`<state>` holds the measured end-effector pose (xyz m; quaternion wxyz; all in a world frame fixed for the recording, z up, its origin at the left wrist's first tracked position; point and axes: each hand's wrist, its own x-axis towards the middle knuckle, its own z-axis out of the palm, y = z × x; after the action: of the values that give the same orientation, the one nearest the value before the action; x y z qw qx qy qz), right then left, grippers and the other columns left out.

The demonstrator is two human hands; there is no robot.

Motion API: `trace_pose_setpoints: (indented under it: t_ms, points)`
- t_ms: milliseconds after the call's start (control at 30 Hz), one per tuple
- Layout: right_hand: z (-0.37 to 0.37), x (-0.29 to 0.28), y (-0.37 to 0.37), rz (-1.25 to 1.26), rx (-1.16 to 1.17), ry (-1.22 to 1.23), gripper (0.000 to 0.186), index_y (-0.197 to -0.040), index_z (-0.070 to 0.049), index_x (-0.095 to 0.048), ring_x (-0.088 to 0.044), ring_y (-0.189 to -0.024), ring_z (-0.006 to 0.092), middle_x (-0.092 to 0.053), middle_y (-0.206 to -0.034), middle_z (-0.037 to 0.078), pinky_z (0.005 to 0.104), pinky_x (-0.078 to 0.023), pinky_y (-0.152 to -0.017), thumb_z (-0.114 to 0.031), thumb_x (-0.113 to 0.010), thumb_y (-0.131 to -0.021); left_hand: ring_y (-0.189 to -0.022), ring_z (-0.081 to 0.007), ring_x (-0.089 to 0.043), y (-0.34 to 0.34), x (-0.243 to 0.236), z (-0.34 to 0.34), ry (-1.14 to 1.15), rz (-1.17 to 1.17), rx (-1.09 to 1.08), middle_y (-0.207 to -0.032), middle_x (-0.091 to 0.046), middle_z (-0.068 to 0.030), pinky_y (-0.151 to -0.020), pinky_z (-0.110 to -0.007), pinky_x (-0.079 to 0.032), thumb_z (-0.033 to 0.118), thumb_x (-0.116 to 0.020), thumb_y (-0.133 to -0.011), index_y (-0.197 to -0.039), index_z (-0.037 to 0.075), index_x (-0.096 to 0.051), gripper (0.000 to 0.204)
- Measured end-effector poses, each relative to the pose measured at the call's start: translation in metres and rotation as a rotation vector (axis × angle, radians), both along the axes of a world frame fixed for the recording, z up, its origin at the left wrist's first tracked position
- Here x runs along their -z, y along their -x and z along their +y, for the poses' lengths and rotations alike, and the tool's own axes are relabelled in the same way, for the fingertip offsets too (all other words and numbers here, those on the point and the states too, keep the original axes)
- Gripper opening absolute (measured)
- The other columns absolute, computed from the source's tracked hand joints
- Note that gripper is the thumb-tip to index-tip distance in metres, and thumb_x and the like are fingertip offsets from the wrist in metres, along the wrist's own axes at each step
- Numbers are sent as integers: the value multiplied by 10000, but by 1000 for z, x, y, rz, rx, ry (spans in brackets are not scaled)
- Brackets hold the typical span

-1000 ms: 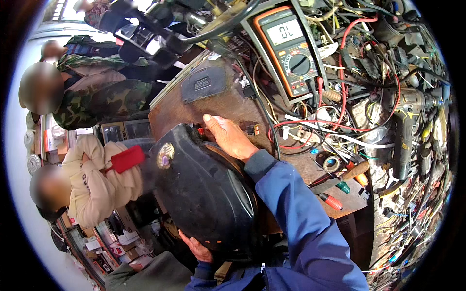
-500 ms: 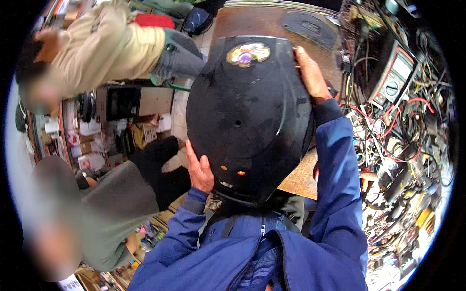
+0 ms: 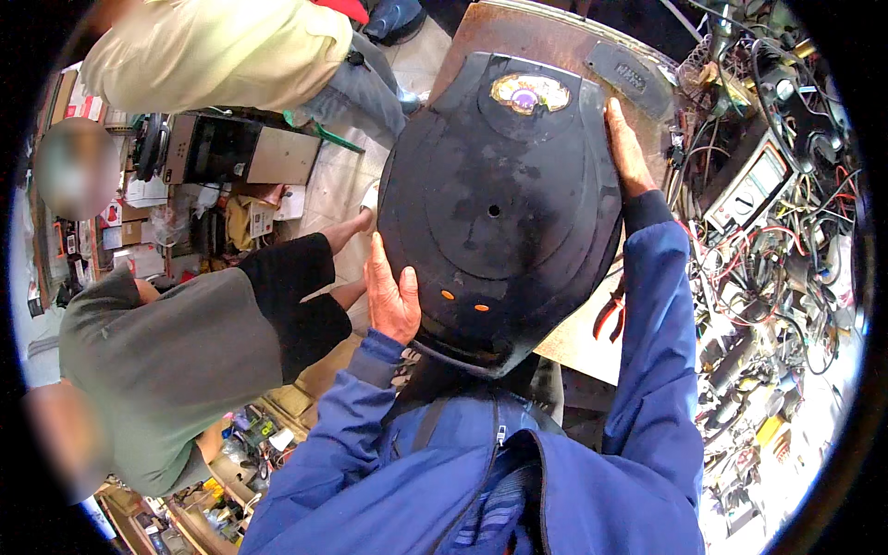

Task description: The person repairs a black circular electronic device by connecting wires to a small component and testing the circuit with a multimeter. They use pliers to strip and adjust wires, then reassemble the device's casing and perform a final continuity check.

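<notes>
Between my hands is a large black rounded shell (image 3: pixel 486 185) with a worn sticker (image 3: pixel 529 92), a small centre hole and two orange oval marks. My left hand (image 3: pixel 393 301) grips its lower left side, thumb raised along the surface. My right hand (image 3: pixel 629 153) holds the upper right side with its fingers along the edge. The shell lies over part of a brown bench (image 3: pixel 476 32). Red-handled pliers (image 3: pixel 606 314) rest on the bench beside my right forearm.
A multimeter (image 3: pixel 749 180) sits amid tangled wires and tools (image 3: pixel 786 333) on the right. A dark plate (image 3: pixel 629 79) is at the bench's far end. On the left are two people, one in cream (image 3: pixel 213 51), one in grey-green (image 3: pixel 176 370), plus shelves with boxes (image 3: pixel 139 231).
Since one second ago the shell has turned so its broad face shows squarely, with both hands on its sides. Over the last half second it has shifted right and upward in view.
</notes>
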<state>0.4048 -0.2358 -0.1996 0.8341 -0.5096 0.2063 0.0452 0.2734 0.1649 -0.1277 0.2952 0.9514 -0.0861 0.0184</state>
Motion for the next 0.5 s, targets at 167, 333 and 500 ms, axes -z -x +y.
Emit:
trace_pose_setpoints:
  t_ms: [167,333,500]
  points:
    - [-1,2,-5,130,30,398,724,-1292,26,-659,-600,-1125,191,-669,-1250,102,323,-448,-995,-615,-425,-1047,-1270,-464,-487,1,5,4,-19,-89,14,-1434,-466,-320,-1115,-490,-366,270,-541,-1006,-1561,-71,-246,715]
    - [-14,29,-8,176,42,443,775,-1210,53,-686,-599,-996,208,-689,-1111,108,336,-461,-896,-662,-467,-1008,-1444,-415,-371,1,3,1,28,16,-1,-1575,-349,-283,-1197,-447,-285,227,-479,-1043,-1566,-81,-234,654]
    - [-16,28,-6,199,29,483,744,-1189,37,-697,-598,-970,182,-692,-1094,95,325,-459,-875,-653,-488,-1004,-1445,-407,-370,1,3,0,52,14,-3,-1580,-347,-278,-1203,-441,-278,219,-479,-1037,-1576,-68,-222,663]
